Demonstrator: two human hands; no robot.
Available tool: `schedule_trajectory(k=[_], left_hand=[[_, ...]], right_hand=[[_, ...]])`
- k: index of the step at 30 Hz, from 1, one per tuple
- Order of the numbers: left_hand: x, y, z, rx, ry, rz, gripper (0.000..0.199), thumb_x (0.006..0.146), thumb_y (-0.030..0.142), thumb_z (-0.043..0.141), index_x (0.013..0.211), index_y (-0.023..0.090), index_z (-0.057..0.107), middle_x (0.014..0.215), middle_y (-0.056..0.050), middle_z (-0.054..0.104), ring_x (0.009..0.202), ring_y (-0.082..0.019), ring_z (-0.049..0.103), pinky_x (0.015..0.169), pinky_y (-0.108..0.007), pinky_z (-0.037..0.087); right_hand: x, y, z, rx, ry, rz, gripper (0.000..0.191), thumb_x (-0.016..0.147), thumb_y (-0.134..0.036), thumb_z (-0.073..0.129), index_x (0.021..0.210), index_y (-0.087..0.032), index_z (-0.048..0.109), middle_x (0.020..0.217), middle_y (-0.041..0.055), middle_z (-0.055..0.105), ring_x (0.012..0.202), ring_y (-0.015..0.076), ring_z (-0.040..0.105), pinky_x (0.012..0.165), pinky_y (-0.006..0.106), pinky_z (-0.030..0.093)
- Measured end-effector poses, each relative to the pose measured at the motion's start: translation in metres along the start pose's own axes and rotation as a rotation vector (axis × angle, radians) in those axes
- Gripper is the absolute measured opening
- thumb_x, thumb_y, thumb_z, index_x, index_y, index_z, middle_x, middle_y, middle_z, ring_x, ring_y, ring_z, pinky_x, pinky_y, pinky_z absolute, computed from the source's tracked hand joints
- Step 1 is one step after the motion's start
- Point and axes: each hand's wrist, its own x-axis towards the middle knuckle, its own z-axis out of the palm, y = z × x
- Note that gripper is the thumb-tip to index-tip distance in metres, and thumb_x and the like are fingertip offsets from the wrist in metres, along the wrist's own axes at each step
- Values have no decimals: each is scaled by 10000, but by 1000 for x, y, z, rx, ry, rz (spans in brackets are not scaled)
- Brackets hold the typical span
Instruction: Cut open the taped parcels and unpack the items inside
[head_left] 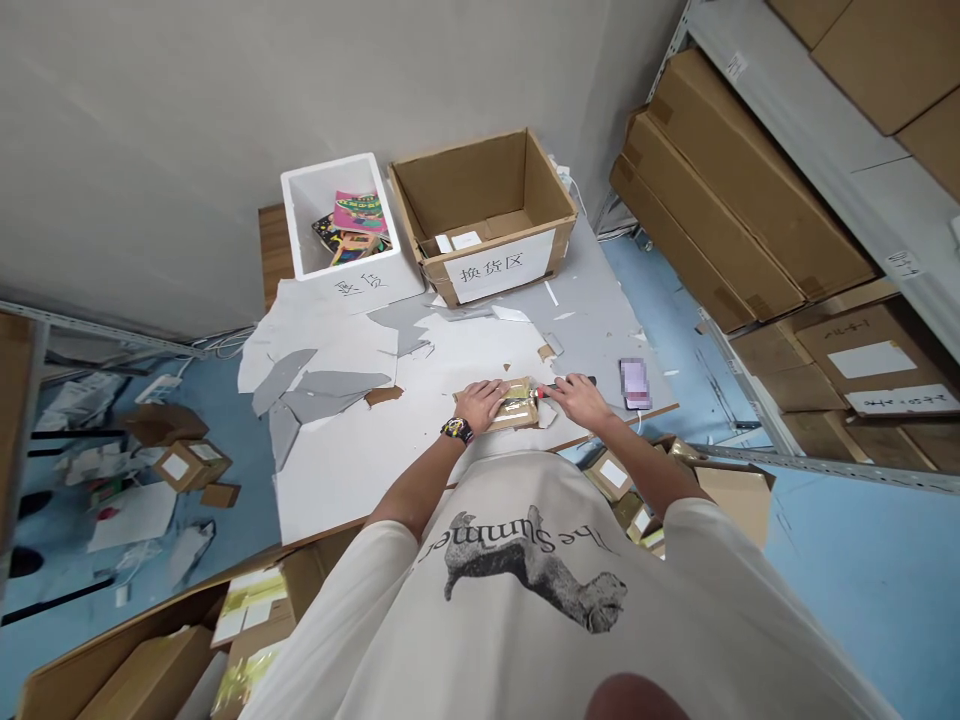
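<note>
A small brown parcel wrapped in shiny clear tape lies on the table near its front edge. My left hand rests flat over the parcel's left part, fingers stretched out, with a dark patterned watch on the wrist. Just right of the parcel, my right hand is closed around a black-handled tool with a red part. The tool's tip is at the parcel's right end; its exact shape is too small to tell.
A white foam box with colourful booklets and a cardboard box stand at the table's back. A phone lies at the right. Torn paper covers the table. Shelves of cartons rise at the right; open boxes stand below.
</note>
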Motion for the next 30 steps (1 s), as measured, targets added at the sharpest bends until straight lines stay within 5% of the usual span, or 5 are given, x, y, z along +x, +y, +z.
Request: schedule_trajectory(k=[13,18,23,30], left_hand=[[-1,5,-11,-72,-55,-51,508,1164,397,425,1581,323,706,1600,-87,709,1451,-314,644,1240,-543,483],[-3,6,-13,-55,-72,-15,518,1170,383,390,1558,304,723,1575,-90,728,1422,-307,661,1235,-547,486],[0,9,-15,-56,-56,-47,502,1168,384,417,1557,308,724,1572,-81,732,1421,-305,659,1246,-551,474],[-13,14,-23,-90,-40,-39,446,1095,469,609,1493,334,756,1579,-94,697,1451,-337,609,1285,-588,414]], right_hand=[[5,27,-20,66,-53,-50,645,1104,-133,461,1703,-332,594,1424,153,705,1229,336,538,1136,452,358],[14,27,-20,112,-105,24,548,1167,-240,449,1684,-305,618,1361,160,731,1156,311,598,1012,398,436],[-9,33,-23,114,-80,17,537,1150,-249,523,1672,-321,627,1328,163,728,1173,331,600,996,399,456],[-58,30,-1,343,86,265,575,1179,-308,387,1729,-270,553,1313,152,749,1167,316,688,1027,415,557]])
